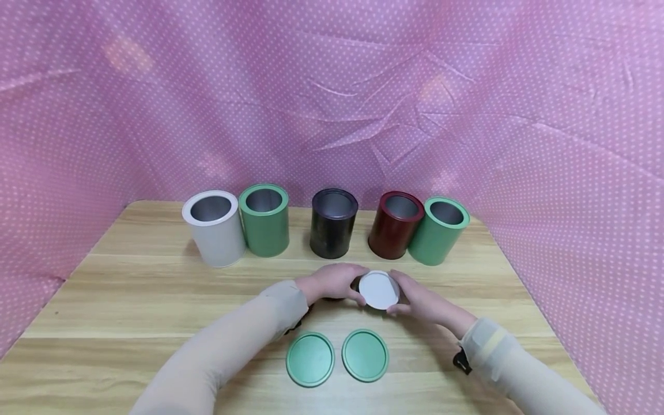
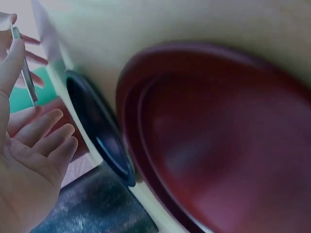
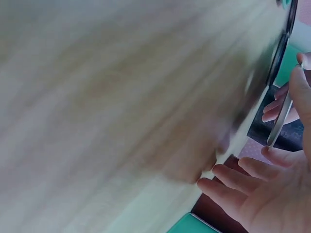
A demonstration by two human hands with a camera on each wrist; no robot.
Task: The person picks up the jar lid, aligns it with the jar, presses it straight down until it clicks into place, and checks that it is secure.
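"How's the grip?"

"I see the left hand (image 1: 337, 280) and right hand (image 1: 421, 298) both gripping the white lid (image 1: 379, 290) — thumbs and fingers partly spread around its rim. It's in front of the black can (image 1: 332, 233), slightly right."

"Counts?"

"Either side of that can, I make out one white can (image 1: 220, 241), two green cans (image 1: 267, 231) (image 1: 433, 241), one red can (image 1: 392, 235). In front — two green lids (image 1: 310, 359) (image 1: 365, 355), one red lid (image 2: 228, 141), one black lid (image 2: 98, 126)."
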